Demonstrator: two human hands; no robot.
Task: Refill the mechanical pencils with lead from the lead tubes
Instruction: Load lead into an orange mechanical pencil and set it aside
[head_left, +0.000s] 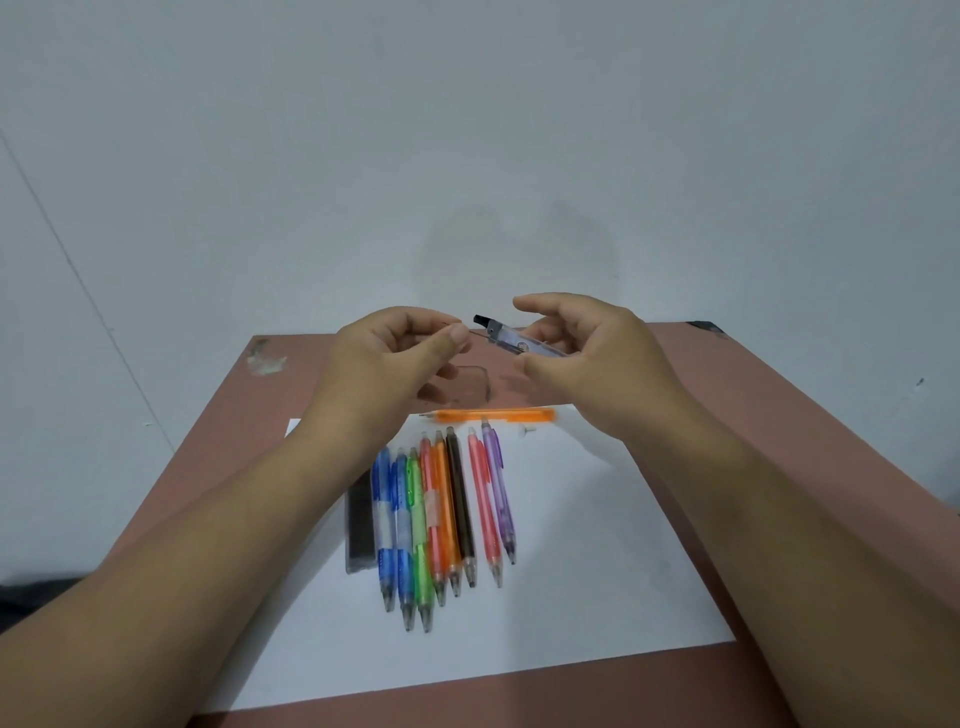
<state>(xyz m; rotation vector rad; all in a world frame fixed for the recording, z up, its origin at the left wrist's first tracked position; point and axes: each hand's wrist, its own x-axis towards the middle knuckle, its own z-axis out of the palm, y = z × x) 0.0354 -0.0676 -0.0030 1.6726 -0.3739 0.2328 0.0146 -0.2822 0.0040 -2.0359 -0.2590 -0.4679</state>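
Observation:
My right hand (587, 358) holds a clear lead tube (519, 340) with a black cap end pointing left, raised above the table. My left hand (395, 358) pinches a thin lead stick (470, 332) between thumb and forefinger, right at the tube's mouth. Below the hands an orange mechanical pencil (493, 414) lies crosswise on the white paper (597, 571), with a small white cap piece (525, 429) next to it. Several coloured pencils (441, 519) lie side by side on the paper, tips toward me. A dark lead case (359, 525) lies to their left.
The brown table (779, 415) stands against a pale wall. A clear plastic piece (467, 384) lies on the table under my hands. Dark cloth (31, 597) shows at the lower left edge.

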